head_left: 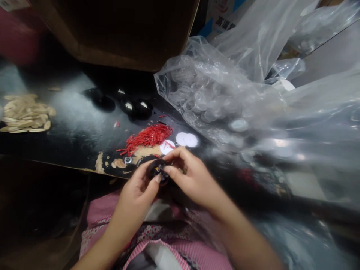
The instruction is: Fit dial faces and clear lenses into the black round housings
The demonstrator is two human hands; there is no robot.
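A small round black part (159, 171) with fine details inside it is held between both hands near the table's front edge. My left hand (142, 184) is wrapped round its left side, thumb on its face. My right hand (188, 174) grips it from the right, with the thumb and a finger on the upper right rim. Just beyond the hands are a pile of thin red pieces (150, 137) and white discs (186, 139). A small metal ring (128, 160) lies left of the hands.
Tan seed-like pieces (26, 113) are heaped at the far left. Shiny black round parts (136, 108) stand behind the red pile. A clear plastic bag (208, 93) of transparent caps spreads over the right side. A cardboard box (118, 56) is at the back.
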